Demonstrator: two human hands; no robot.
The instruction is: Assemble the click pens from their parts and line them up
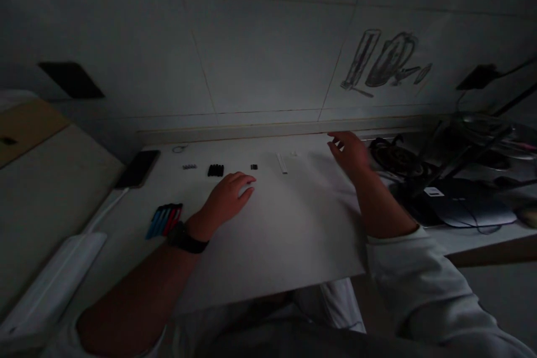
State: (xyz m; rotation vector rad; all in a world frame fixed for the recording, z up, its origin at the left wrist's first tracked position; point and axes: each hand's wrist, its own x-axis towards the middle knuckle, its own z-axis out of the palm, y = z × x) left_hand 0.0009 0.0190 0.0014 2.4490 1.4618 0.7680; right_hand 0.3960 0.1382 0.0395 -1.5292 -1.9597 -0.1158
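The left hand (230,197) rests palm down on the white board (293,235), fingers loosely curled and gripping nothing visible. Small black pieces (215,170) lie just beyond its fingertips. The right hand (349,152) is spread and empty, with a thin white strip (282,163) left of its fingers. Both look light, stiff and easily scattered, so they are probably best pinched by their sides.

I count two hands of mine, left hand (229,197) and right hand (350,152), over one white board (289,229). There is one watch (184,238) and, at middle left, one phone (138,169). One bunch of pens (164,220) lies lower left, too dim to number. Toward the middle are one big black piece (215,170), one small black piece (254,166), one grey piece (189,166) and one white strip (282,163).
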